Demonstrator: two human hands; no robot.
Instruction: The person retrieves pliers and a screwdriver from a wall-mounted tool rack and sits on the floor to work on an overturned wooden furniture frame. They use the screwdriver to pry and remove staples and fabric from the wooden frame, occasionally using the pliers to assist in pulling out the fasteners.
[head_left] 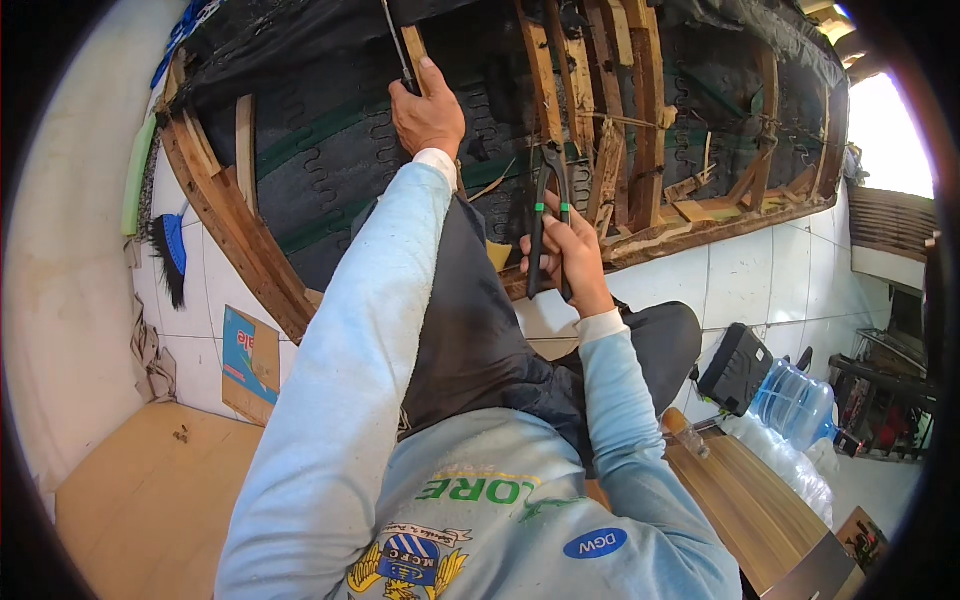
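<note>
Now the left hand (428, 115) is gripping a slim metal-shafted tool (399, 48) by its black handle, pointing it toward the wooden frame's (235, 230) far edge, while the right hand (570, 250) is clasping green-banded pincers (540, 208) by the near edge, their head overlapping a slat (543, 85)!

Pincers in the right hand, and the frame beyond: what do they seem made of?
Pincers: probably dark metal at the head, given its dull grey look; the smooth black grips could be plastic or rubber.
Frame: wood, apparently unvarnished, with rough brown surfaces and splintered ends.
</note>
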